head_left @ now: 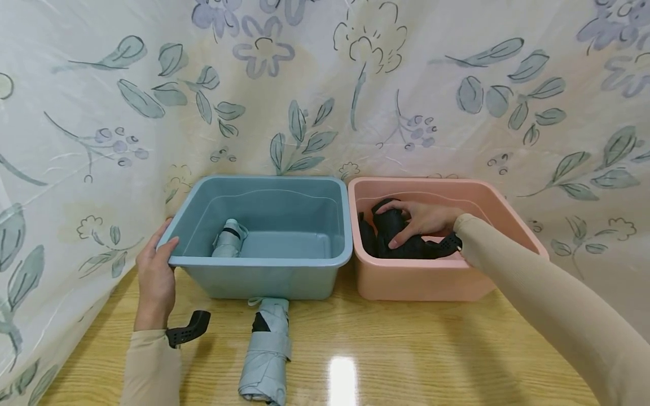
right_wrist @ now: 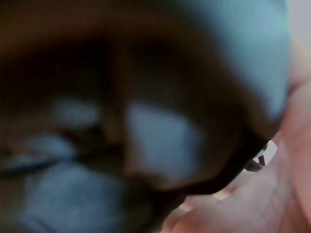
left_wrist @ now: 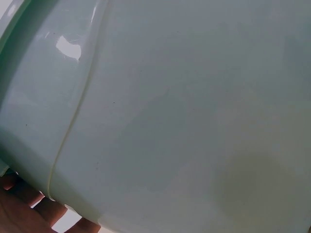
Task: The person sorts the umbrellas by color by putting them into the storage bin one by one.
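A yellowish wooden table (head_left: 406, 349) with a streaky grain carries two plastic bins and a folded umbrella. The blue bin (head_left: 259, 262) stands upright on the left and the pink bin (head_left: 421, 279) upright on the right, side by side, with a narrow gap between their bases. The light blue umbrella (head_left: 266, 355) lies in front of the blue bin, one end just beside the bin's base; whether they touch is hard to tell. A strap wraps its middle. To the right of the umbrella, a bright patch of light reflects off the tabletop, and a soft shadow falls farther right.
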The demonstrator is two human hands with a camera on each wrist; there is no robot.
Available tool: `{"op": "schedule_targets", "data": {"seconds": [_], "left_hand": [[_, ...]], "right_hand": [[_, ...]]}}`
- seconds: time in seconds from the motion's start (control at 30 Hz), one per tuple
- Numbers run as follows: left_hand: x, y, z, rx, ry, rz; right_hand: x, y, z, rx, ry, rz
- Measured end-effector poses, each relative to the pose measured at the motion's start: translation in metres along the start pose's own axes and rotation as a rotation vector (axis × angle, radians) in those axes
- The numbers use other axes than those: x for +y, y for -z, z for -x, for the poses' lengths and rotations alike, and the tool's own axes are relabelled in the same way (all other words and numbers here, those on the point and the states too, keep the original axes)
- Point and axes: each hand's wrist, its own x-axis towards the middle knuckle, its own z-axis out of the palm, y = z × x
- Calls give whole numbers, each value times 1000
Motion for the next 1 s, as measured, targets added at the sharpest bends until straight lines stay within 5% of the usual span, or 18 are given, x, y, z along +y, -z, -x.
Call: {"op": "schedule_targets", "data": {"seconds": [0.33, 0.7, 1.0], "left_hand": [[1, 0, 2, 10, -2, 13], [2, 0, 5, 17, 3, 4], [2, 0, 3, 10, 10, -4]], "right_hand": [[5, 0, -3, -62, -61, -38], [4, 1, -1, -34, -79, 22], [4, 0, -2, -29, -78, -44]]}}
